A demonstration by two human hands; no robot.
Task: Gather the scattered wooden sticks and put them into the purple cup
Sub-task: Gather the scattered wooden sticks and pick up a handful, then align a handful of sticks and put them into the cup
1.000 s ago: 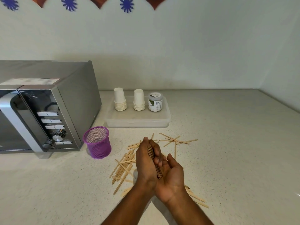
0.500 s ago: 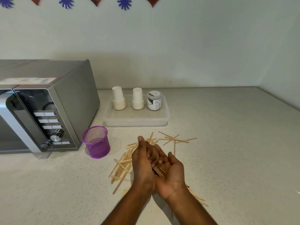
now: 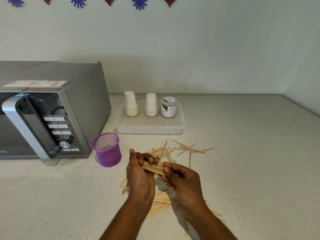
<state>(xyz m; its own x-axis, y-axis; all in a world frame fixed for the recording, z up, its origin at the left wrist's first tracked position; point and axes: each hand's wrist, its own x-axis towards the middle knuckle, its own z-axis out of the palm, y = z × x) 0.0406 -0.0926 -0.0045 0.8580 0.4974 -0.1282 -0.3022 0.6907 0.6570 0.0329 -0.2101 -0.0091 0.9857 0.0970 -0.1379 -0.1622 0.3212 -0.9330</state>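
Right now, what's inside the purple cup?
The purple cup looks empty: only bare mesh shows through its open top, no sticks. Its near inner wall and floor are hidden. Both hands hold a stick bundle beside it.

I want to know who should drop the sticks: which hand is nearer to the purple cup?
The left hand. It is just right of the purple cup, apart from it. The right hand is farther right, beyond the bundle of sticks both hold.
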